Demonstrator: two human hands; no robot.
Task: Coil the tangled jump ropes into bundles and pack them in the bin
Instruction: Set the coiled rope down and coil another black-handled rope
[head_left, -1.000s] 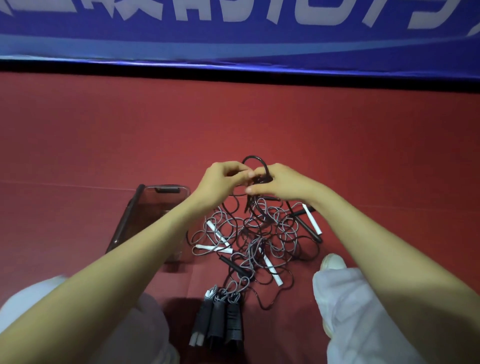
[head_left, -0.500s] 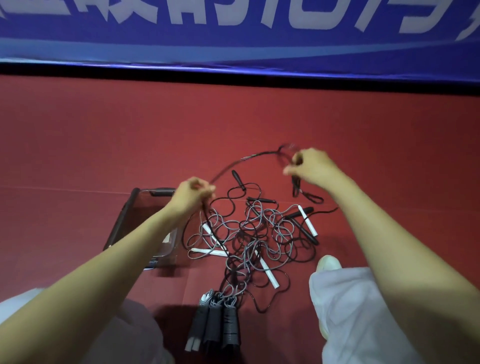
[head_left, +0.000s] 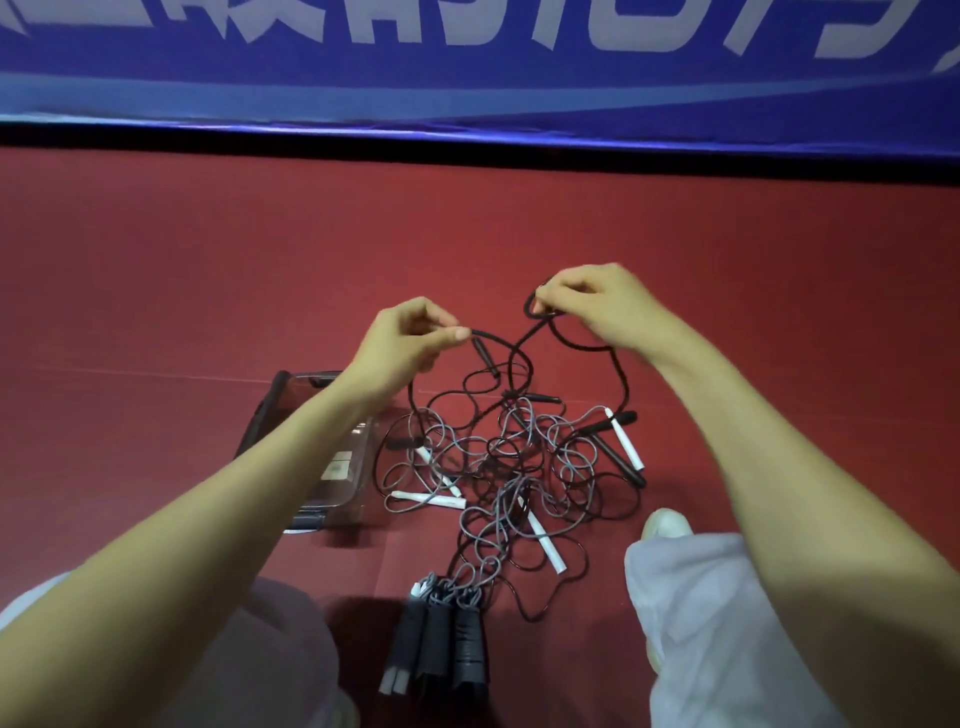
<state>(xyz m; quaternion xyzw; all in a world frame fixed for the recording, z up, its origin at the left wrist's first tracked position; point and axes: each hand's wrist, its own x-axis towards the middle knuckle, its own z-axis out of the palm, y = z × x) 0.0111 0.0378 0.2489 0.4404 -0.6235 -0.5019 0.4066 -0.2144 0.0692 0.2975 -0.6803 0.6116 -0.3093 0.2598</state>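
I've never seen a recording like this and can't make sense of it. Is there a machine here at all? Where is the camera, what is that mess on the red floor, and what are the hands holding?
There is no machine: these are a person's two bare hands. There is one view only, from a wide-angle camera worn on the person's head. It looks forward and down, so the arms reach in from the bottom edge.

On the red floor lies a tangle of jump ropes, grey and black cords with white and black handles. Left of it stands a clear bin. Nearest the person, a group of dark handles lies side by side.

The left hand and the right hand each pinch black cord lifted above the tangle. A blue banner runs along the back.
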